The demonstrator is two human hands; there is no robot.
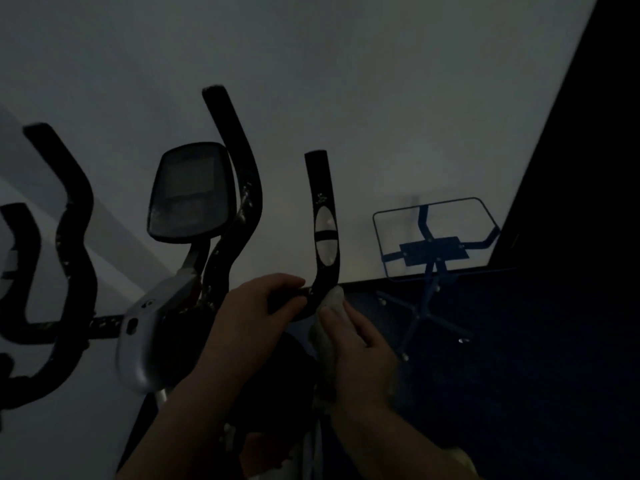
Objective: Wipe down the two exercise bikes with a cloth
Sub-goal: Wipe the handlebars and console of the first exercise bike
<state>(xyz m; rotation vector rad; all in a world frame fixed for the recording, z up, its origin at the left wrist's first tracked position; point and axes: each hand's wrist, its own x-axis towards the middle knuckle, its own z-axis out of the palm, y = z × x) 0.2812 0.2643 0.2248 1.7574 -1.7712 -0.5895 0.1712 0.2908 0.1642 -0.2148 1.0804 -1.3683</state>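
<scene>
The room is dim. An exercise bike (145,341) with a grey body, a dark console screen (188,192) and black curved handlebars fills the left and middle. My left hand (252,317) grips the lower bend of the right handlebar (323,216), which has silver pulse pads. My right hand (360,344) holds a pale cloth (327,344) pressed against that bend from the right. More black handlebars (65,216) stand at the far left; whether they belong to a second bike I cannot tell.
A blue metal stand (433,251) with a wire-framed rectangular top and crossed legs stands to the right on the dark floor. A pale wall runs behind everything. A dark vertical surface (588,168) closes the right side.
</scene>
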